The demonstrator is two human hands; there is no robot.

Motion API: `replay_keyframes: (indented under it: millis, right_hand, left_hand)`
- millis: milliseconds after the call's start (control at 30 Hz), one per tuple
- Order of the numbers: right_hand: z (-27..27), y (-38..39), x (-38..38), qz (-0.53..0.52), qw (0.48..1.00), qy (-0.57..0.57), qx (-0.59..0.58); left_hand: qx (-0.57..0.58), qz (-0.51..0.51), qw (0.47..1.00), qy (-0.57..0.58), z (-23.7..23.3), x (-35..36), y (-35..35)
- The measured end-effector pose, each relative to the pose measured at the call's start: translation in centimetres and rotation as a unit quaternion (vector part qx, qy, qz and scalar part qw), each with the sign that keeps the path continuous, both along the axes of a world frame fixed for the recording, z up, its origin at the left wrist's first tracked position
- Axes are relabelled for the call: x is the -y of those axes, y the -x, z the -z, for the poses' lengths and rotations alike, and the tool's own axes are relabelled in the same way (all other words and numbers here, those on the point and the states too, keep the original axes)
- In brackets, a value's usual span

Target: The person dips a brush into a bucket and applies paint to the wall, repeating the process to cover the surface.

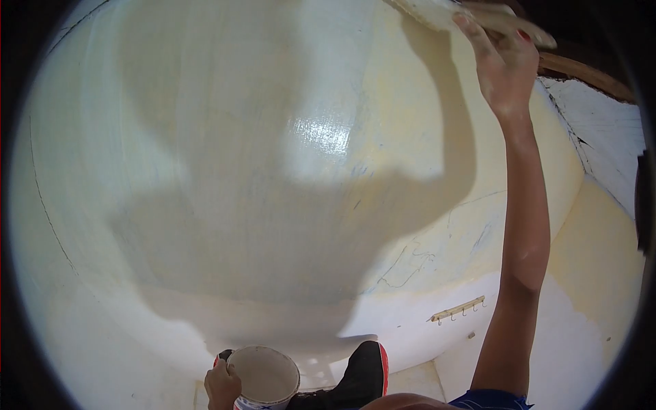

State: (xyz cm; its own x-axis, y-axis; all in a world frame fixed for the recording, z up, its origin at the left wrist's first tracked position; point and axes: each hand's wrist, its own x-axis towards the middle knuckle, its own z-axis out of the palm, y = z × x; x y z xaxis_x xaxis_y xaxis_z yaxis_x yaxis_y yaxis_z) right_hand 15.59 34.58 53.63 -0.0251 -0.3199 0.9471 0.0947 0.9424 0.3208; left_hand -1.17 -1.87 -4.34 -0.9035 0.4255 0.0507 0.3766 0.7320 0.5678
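Observation:
My right hand [507,72] is raised high at the upper right, its fingers closed round a wide, pale paintbrush [425,12]. The brush lies against the top of the wall [239,225], partly cut off by the frame's edge. Low in the view, my left hand [223,386] grips the rim of a bucket [298,378]. Pale, off-white paint coats the bucket's inside. Part of the wall looks wet and shines in one spot, while yellowish older colour and blue scribbles show to the right.
A hook rail [458,311] is fixed low on the white lower wall. My dark shoes [365,372] with red edging stand below, beside the bucket. Dark wooden beams [588,72] run along the top right corner. My shadow covers much of the wall.

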Motion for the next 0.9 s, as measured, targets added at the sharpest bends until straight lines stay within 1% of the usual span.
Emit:
replay_keyframes:
  millis: [33, 67, 100, 133, 200, 267, 333, 367, 433, 533, 600, 667, 733, 767, 833, 867, 900]
  right_hand:
    - [-1.7, 0.7, 0.2, 0.019, 0.989, -0.144, -0.015]
    - [-2.7, 1.1, 0.5, 0.037, 0.957, -0.285, -0.031]
    - [-2.2, 1.7, 1.9, 0.027, 0.983, -0.182, -0.030]
    - [-2.6, 2.0, 2.7, 0.025, 0.983, -0.182, -0.031]
    - [-3.5, 2.5, 3.9, 0.017, 0.999, -0.042, 0.007]
    - [-4.5, 2.9, 4.1, 0.022, 0.999, -0.041, 0.008]
    - [-5.3, 3.5, 4.3, 0.093, 0.988, -0.121, -0.030]
    - [-5.4, 3.6, 4.4, 0.094, 0.988, -0.122, -0.030]
    - [-5.4, 3.9, 4.4, 0.079, 0.993, -0.090, 0.009]
    - [-4.6, 3.5, 4.3, 0.107, 0.989, -0.097, 0.039]
    - [-4.0, 3.0, 4.6, 0.113, 0.988, -0.101, 0.041]
    - [-4.1, 2.9, 5.1, 0.119, 0.986, -0.108, 0.040]
    - [-4.4, 3.0, 5.9, 0.092, 0.995, -0.037, -0.014]
    - [-4.8, 3.2, 5.9, 0.092, 0.995, -0.037, -0.014]
    - [-5.8, 3.8, 5.9, 0.037, 0.999, -0.028, 0.008]
    - [-5.9, 4.0, 5.8, 0.038, 0.999, -0.028, 0.008]
    - [-5.9, 4.3, 6.0, 0.052, 0.999, 0.000, 0.008]
  left_hand:
    - [0.000, -0.002, 1.000, 0.000, 0.1, 0.1, 0.1]
    - [0.001, -0.002, 1.000, 0.001, 0.2, 0.1, 0.1]
    - [0.002, -0.003, 1.000, 0.000, 0.3, 0.1, 0.1]
    - [0.001, -0.005, 1.000, 0.000, 0.3, 0.1, 0.1]
    - [-0.012, -0.016, 1.000, -0.014, 0.3, 0.1, 0.0]
    - [-0.012, -0.014, 1.000, -0.015, 0.5, 0.3, 0.1]
    - [-0.011, -0.010, 1.000, -0.017, 0.7, 0.3, 0.3]
    - [-0.008, -0.007, 1.000, -0.017, 0.7, 0.3, 0.4]
    - [-0.004, -0.002, 1.000, -0.018, 0.8, 0.3, 0.5]
    - [-0.001, -0.012, 1.000, -0.024, 0.6, 0.3, 0.3]
    - [-0.004, -0.007, 0.999, -0.044, 0.2, 0.4, 0.1]
    - [-0.001, -0.007, 0.999, -0.034, 0.6, 0.5, 0.4]
    - [0.001, -0.007, 1.000, -0.023, 0.2, 0.5, 0.3]
    - [0.011, 0.008, 0.999, -0.036, -0.2, 0.7, 0.2]
    - [0.021, 0.024, 0.998, -0.048, -0.1, 0.7, 0.2]
    - [0.006, 0.003, 0.999, -0.045, 0.6, 0.4, 0.3]
    - [-0.009, -0.019, 0.999, -0.042, 0.8, 0.2, 0.3]
